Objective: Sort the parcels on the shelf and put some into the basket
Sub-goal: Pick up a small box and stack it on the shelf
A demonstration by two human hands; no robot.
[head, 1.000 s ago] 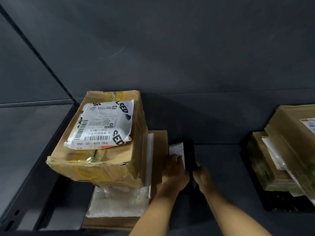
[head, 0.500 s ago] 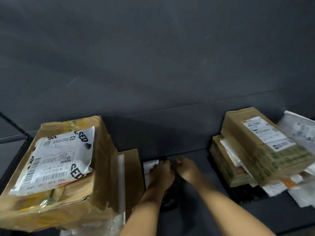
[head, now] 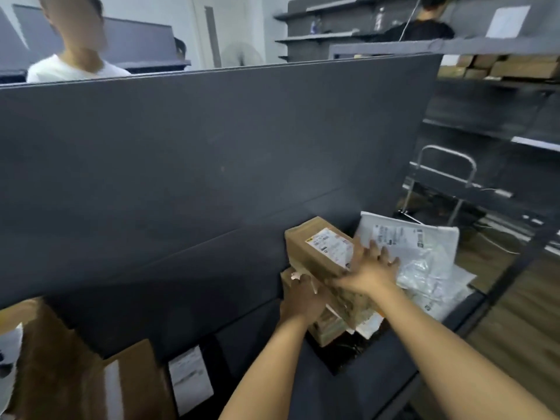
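On the dark shelf (head: 378, 368) a brown cardboard box (head: 315, 248) with a white label tops a stack at the right. My right hand (head: 371, 269) rests on that box's right edge, fingers spread straight towards a white plastic mailer (head: 424, 247) behind it. My left hand (head: 303, 295) is at the stack's left end, fingers curled around the lower cardboard parcel (head: 328, 328). A slim black parcel (head: 191, 377) with a white label lies at the bottom, apart from both hands. A big cardboard box (head: 60, 371) fills the lower left corner. No basket is in view.
The shelf's tall dark back panel (head: 212, 153) rises behind the parcels. A person in a white shirt (head: 72, 68) stands beyond it. To the right are a metal trolley (head: 442, 177), more shelves with boxes (head: 515, 68) and wooden floor (head: 521, 313).
The view has swung right and up. Both hands left the slim black parcel and moved right to the cardboard stack.
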